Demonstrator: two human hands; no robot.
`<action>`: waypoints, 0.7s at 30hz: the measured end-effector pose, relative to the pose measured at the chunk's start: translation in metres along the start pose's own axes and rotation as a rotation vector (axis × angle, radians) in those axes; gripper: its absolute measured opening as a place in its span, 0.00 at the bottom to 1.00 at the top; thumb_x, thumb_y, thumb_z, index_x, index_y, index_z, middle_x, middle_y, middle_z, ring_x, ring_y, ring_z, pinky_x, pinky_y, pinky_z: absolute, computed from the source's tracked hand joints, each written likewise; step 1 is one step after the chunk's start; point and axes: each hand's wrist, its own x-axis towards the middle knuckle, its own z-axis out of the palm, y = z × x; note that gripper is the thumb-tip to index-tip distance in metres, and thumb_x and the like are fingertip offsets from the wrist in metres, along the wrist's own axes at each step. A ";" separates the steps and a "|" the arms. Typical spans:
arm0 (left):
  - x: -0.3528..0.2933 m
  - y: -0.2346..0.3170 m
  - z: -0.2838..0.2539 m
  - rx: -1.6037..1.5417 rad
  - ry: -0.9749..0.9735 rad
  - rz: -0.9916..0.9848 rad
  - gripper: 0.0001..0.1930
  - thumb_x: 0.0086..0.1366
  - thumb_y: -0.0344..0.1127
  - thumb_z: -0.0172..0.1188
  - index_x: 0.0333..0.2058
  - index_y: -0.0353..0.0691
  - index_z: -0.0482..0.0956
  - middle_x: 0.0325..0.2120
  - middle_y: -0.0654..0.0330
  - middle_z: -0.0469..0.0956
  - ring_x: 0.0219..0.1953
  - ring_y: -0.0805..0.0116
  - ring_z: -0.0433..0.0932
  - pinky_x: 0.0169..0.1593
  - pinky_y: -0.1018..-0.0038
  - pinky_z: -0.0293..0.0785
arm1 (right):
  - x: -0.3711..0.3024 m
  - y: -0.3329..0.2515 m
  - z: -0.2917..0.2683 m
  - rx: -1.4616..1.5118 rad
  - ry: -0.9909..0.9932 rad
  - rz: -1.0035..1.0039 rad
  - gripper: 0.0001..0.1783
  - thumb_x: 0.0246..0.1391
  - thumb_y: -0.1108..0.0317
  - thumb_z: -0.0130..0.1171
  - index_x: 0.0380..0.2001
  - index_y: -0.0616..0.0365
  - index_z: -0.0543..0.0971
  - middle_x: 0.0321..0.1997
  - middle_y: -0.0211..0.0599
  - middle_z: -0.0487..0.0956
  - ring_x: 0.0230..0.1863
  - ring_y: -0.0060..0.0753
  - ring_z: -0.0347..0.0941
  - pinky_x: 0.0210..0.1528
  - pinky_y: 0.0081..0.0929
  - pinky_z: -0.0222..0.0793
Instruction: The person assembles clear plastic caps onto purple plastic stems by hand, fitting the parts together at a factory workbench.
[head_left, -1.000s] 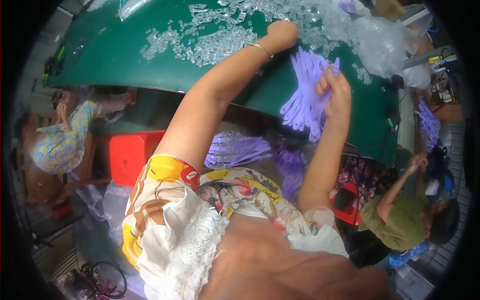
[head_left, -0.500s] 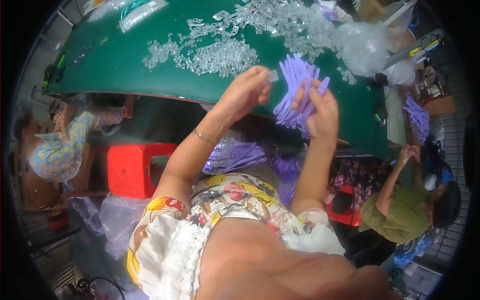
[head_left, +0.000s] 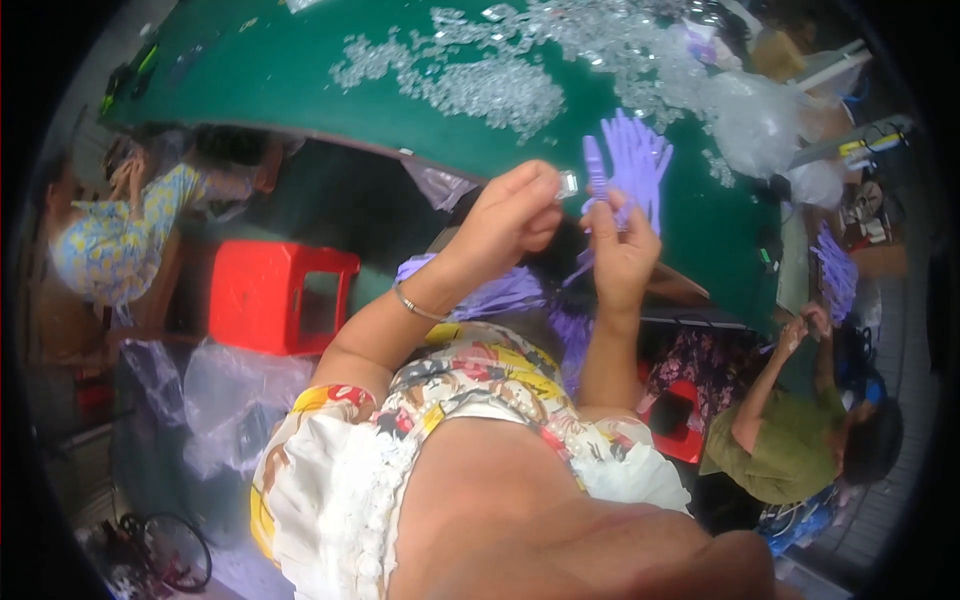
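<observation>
My left hand (head_left: 522, 212) pinches a small clear plastic piece (head_left: 568, 184), buckle-like in shape, between thumb and fingertips. Just to its right, my right hand (head_left: 624, 252) grips a fanned bundle of purple straps (head_left: 642, 160) at their lower ends. One purple strap (head_left: 595, 165) stands up apart from the bundle, held near its base by my right thumb and fingers. A narrow gap separates the clear piece from this strap. More purple straps (head_left: 500, 293) lie across my lap, partly behind my left forearm.
A heap of clear plastic pieces (head_left: 500, 92) spreads over the green table (head_left: 300, 85). A clear bag (head_left: 755, 120) lies at the right. A red stool (head_left: 262, 298) stands left of me. One person (head_left: 125, 235) sits at far left, another (head_left: 785, 430) at right, near more purple straps (head_left: 835, 272).
The view has shifted. My left hand has brought the clear piece lower and nearer the straps. In my right hand, one strap now stands apart from the fanned bundle.
</observation>
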 end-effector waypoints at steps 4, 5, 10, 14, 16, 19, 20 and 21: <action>-0.003 0.004 0.002 -0.123 -0.005 -0.024 0.12 0.67 0.43 0.43 0.29 0.42 0.63 0.15 0.70 0.54 0.14 0.83 0.47 0.18 0.84 0.44 | -0.004 0.002 0.005 -0.456 0.168 -0.496 0.08 0.45 0.78 0.60 0.32 0.65 0.76 0.27 0.39 0.76 0.25 0.30 0.72 0.28 0.22 0.67; -0.004 0.005 0.001 -0.147 -0.018 -0.043 0.12 0.67 0.43 0.42 0.29 0.42 0.63 0.15 0.70 0.54 0.14 0.83 0.47 0.18 0.84 0.44 | -0.004 0.000 0.008 -0.535 0.176 -0.588 0.09 0.44 0.79 0.60 0.32 0.64 0.77 0.27 0.40 0.76 0.26 0.32 0.73 0.28 0.23 0.68; -0.008 0.008 -0.003 -0.267 -0.035 -0.099 0.13 0.69 0.43 0.38 0.28 0.43 0.63 0.14 0.70 0.55 0.13 0.84 0.48 0.17 0.84 0.46 | -0.004 0.006 0.010 -0.673 0.167 -0.806 0.11 0.40 0.80 0.61 0.31 0.62 0.78 0.26 0.41 0.76 0.25 0.36 0.74 0.26 0.26 0.69; -0.013 0.011 -0.002 -0.294 -0.019 -0.117 0.14 0.69 0.44 0.37 0.28 0.43 0.63 0.14 0.70 0.56 0.12 0.84 0.49 0.17 0.84 0.46 | -0.007 0.008 0.011 -0.701 0.146 -0.805 0.11 0.39 0.80 0.61 0.32 0.62 0.78 0.25 0.42 0.76 0.24 0.37 0.74 0.26 0.26 0.69; -0.012 0.010 -0.004 -0.334 -0.016 -0.142 0.15 0.69 0.44 0.37 0.28 0.42 0.64 0.14 0.70 0.58 0.12 0.84 0.49 0.17 0.85 0.46 | -0.007 0.011 0.011 -0.722 0.161 -0.834 0.12 0.39 0.80 0.62 0.32 0.62 0.78 0.25 0.42 0.76 0.24 0.37 0.74 0.25 0.26 0.68; -0.013 0.006 -0.010 -0.382 -0.031 -0.180 0.14 0.68 0.44 0.40 0.27 0.43 0.63 0.14 0.69 0.58 0.12 0.82 0.51 0.17 0.83 0.48 | -0.007 0.009 0.018 -0.717 0.186 -0.847 0.12 0.39 0.79 0.62 0.32 0.61 0.79 0.25 0.41 0.76 0.24 0.38 0.73 0.25 0.26 0.68; -0.013 0.004 -0.009 -0.382 -0.028 -0.182 0.14 0.68 0.44 0.40 0.27 0.43 0.63 0.14 0.69 0.58 0.12 0.82 0.51 0.17 0.83 0.48 | -0.006 0.010 0.020 -0.717 0.186 -0.843 0.12 0.39 0.79 0.62 0.32 0.61 0.79 0.25 0.41 0.76 0.24 0.38 0.73 0.25 0.26 0.68; -0.014 0.002 -0.007 -0.393 -0.009 -0.209 0.14 0.68 0.44 0.40 0.27 0.43 0.63 0.14 0.69 0.59 0.11 0.82 0.51 0.17 0.83 0.48 | -0.005 0.011 0.022 -0.713 0.191 -0.847 0.12 0.39 0.79 0.62 0.32 0.61 0.79 0.25 0.41 0.76 0.24 0.37 0.73 0.24 0.27 0.68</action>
